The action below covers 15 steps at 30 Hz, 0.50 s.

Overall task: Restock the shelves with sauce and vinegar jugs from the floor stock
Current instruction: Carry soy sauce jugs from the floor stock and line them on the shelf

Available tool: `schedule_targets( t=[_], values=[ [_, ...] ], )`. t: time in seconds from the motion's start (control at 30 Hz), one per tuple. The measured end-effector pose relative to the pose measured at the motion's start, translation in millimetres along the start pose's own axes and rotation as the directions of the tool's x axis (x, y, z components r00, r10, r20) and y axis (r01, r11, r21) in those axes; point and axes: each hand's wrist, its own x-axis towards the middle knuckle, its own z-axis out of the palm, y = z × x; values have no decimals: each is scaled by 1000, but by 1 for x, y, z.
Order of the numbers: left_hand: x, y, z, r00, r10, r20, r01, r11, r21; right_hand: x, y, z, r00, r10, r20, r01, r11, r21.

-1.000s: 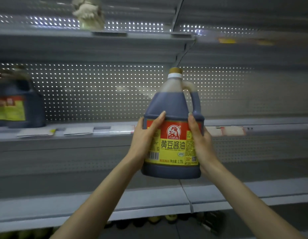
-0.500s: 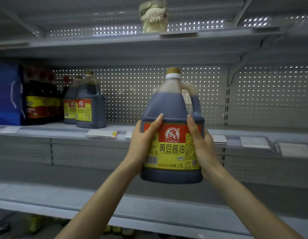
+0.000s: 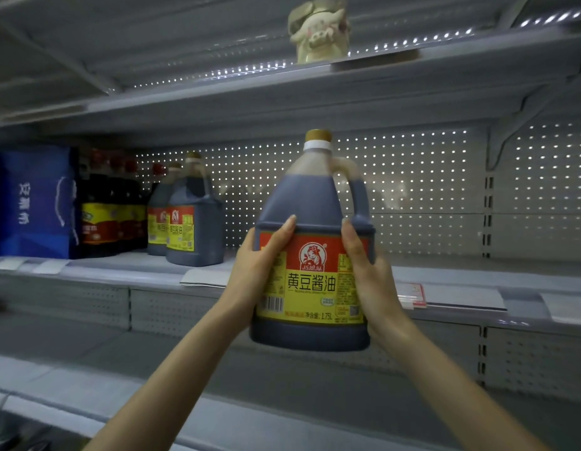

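Two grips are shown pressed against opposite sides of a large dark-brown plastic sauce jug [image 3: 313, 281], by which it is held upright in the air in front of the grey metal middle shelf [image 3: 113, 270], with its red-and-yellow label turned toward the camera. The left grip [image 3: 260, 265] is wrapped round the jug's left side and the right grip [image 3: 370, 275] round its right side, each forefinger being laid up across the label's top corner. The jug's tan screw cap [image 3: 318, 135] and moulded handle [image 3: 359, 196] are seen above the fingers, and its base hangs below the shelf's front edge. On the same shelf, well apart to the left, two matching sauce jugs [image 3: 194, 222] are stood one behind the other, beside dark red-capped bottles [image 3: 110, 206] and a blue paper bag [image 3: 32, 203]. A white perforated back panel [image 3: 413, 190] is seen behind. A pale pig-shaped figurine [image 3: 320, 30] is set on the upper shelf [image 3: 185, 102].
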Motion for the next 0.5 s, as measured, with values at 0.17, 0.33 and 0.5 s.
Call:
schedule_targets(
  t=[0.17,0.33,0.5],
  values=[
    [32,2,-16,996,8,88,-8,1000,-6,20,3,16,999,-37,-28,37,999,-1],
    [65,9,-41,983,30,181,-28,999,-16,34,1,42,994,-63,-84,62,998,-17],
    [91,10,-66,951,14,307,-7,1000,-23,42,5,69,987,-54,-151,48,998,-43]
  ],
)
